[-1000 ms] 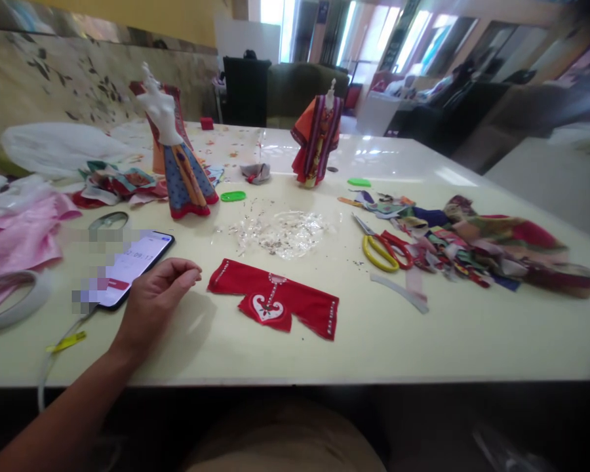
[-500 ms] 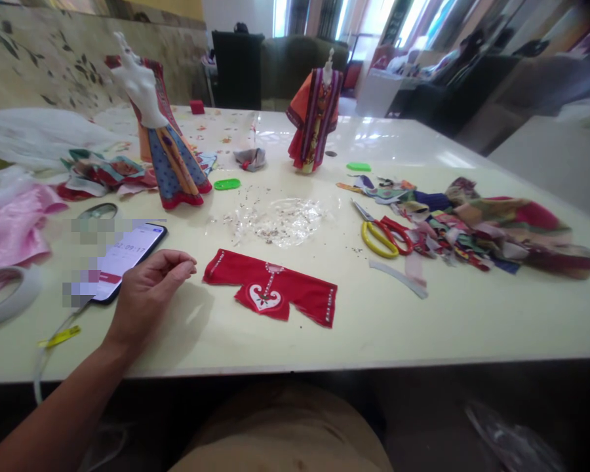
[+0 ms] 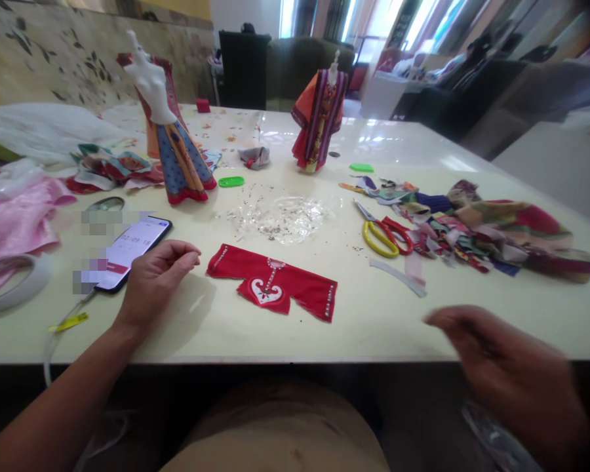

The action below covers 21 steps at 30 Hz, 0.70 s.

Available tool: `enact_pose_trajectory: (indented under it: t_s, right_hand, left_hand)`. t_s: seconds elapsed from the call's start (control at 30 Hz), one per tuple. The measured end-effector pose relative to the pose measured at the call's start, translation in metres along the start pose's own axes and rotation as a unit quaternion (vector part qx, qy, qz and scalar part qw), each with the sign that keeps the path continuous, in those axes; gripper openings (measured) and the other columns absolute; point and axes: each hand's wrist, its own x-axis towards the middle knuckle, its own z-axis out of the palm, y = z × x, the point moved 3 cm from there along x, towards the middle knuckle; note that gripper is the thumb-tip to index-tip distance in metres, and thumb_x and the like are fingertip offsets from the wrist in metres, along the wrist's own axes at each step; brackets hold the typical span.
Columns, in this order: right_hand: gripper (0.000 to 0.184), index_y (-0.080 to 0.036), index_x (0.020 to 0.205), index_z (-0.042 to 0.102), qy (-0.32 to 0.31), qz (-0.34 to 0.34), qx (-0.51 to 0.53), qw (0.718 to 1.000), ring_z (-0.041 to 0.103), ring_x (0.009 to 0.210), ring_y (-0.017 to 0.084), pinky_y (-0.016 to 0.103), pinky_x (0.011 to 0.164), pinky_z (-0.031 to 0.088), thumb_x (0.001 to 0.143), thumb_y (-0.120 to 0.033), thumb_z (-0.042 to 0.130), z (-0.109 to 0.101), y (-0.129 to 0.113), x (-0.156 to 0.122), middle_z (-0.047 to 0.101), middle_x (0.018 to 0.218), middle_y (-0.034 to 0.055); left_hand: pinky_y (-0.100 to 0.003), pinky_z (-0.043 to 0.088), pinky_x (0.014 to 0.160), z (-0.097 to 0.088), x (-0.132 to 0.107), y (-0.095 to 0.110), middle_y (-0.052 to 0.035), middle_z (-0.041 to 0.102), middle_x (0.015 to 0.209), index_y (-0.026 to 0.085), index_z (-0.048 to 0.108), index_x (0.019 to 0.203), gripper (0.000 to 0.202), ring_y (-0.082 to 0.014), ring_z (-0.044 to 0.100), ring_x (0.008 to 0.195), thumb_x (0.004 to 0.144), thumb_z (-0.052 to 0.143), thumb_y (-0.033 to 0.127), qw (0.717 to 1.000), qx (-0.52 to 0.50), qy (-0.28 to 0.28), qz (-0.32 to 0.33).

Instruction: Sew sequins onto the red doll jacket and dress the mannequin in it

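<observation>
Red cloth panel (image 3: 271,282) lies near the left hand (image 3: 156,282); right hand (image 3: 506,373) now enters.

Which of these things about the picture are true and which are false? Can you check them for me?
1. The left hand is holding the yellow-handled scissors. False: the scissors lie by the fabric scraps on the right, and the left hand is beside the smartphone.
2. A red cloth garment piece with a white heart lies flat on the table. True.
3. The right hand is gripping that red cloth. False: it is blurred near the table's front edge, apart from the cloth.
4. One dressed mannequin and another stand on the table. True.
</observation>
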Motion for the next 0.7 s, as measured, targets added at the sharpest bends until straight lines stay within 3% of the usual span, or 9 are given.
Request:
enact_pose_trajectory:
  t_s: [0.07, 0.13, 0.27, 0.4, 0.53, 0.63, 0.7]
  right_hand:
    - [0.021, -0.024, 0.108, 0.062, -0.060, -0.137, 0.062, 0.987, 0.068, 0.074, 0.015, 0.022, 0.066, 0.052, 0.089, -0.021, 0.052, 0.023, -0.038, 0.018, 0.072, 0.095, 0.0053]
    - [0.036, -0.023, 0.113, 0.060, -0.123, -0.234, 0.089, 0.960, 0.070, 0.080, 0.014, 0.021, 0.067, 0.052, 0.084, -0.008, 0.044, 0.044, -0.069, 0.029, 0.072, 0.103, 0.0054]
    - [0.050, -0.018, 0.119, 0.058, -0.174, -0.296, 0.053, 0.938, 0.071, 0.094, 0.018, 0.024, 0.071, 0.054, 0.074, -0.005, 0.042, 0.074, -0.088, 0.039, 0.071, 0.115, 0.0073]
    - [0.044, -0.017, 0.119, 0.059, -0.151, -0.292, -0.024, 0.944, 0.072, 0.093, 0.020, 0.026, 0.069, 0.054, 0.079, -0.008, 0.043, 0.085, -0.073, 0.052, 0.071, 0.117, 0.0083]
    - [0.035, -0.019, 0.113, 0.061, -0.128, -0.276, -0.003, 0.953, 0.070, 0.089, 0.018, 0.025, 0.070, 0.051, 0.083, -0.011, 0.045, 0.076, -0.065, 0.065, 0.072, 0.111, 0.0074]
    - [0.015, -0.020, 0.091, 0.061, -0.061, -0.207, 0.032, 0.976, 0.064, 0.071, 0.015, 0.023, 0.062, 0.047, 0.089, -0.019, 0.047, 0.055, -0.059, 0.063, 0.071, 0.084, 0.0047]
    - [0.019, -0.021, 0.077, 0.056, -0.018, -0.130, 0.031, 0.991, 0.054, 0.055, 0.012, 0.023, 0.054, 0.042, 0.091, -0.030, 0.049, 0.037, -0.047, 0.053, 0.060, 0.064, 0.0001]
  left_hand:
    - [-0.026, 0.044, 0.071, -0.001, 0.001, 0.000, 0.0001, 0.066, 0.081, 0.020, 0.067, 0.086, 0.018, -0.0153, 0.059, 0.077, 0.081, 0.066, 0.036, 1.000, 0.015, 0.000, 0.005]
    - [-0.027, 0.046, 0.072, -0.001, 0.002, -0.002, -0.0011, 0.067, 0.082, 0.020, 0.067, 0.086, 0.019, -0.0164, 0.060, 0.078, 0.080, 0.066, 0.037, 1.000, 0.022, 0.003, 0.009]
    - [-0.026, 0.046, 0.072, -0.001, 0.002, -0.003, -0.0007, 0.067, 0.082, 0.021, 0.068, 0.086, 0.018, -0.0163, 0.060, 0.078, 0.080, 0.065, 0.038, 1.000, 0.022, 0.000, 0.016]
    - [-0.025, 0.046, 0.071, 0.000, 0.000, -0.001, 0.0006, 0.066, 0.082, 0.023, 0.067, 0.086, 0.015, -0.0155, 0.060, 0.076, 0.082, 0.064, 0.037, 0.999, 0.034, -0.010, 0.032]
    - [-0.025, 0.046, 0.073, -0.001, -0.001, 0.003, 0.0011, 0.067, 0.082, 0.023, 0.067, 0.084, 0.015, -0.0162, 0.060, 0.076, 0.081, 0.064, 0.038, 0.997, 0.054, -0.014, 0.044]
    - [-0.026, 0.046, 0.073, -0.002, -0.002, 0.004, 0.0009, 0.067, 0.082, 0.023, 0.067, 0.084, 0.016, -0.0168, 0.060, 0.077, 0.081, 0.064, 0.038, 0.997, 0.058, -0.012, 0.042]
    - [-0.026, 0.046, 0.074, -0.001, -0.003, 0.006, 0.0009, 0.067, 0.083, 0.023, 0.067, 0.084, 0.015, -0.0168, 0.061, 0.078, 0.081, 0.064, 0.038, 0.998, 0.056, -0.014, 0.035]
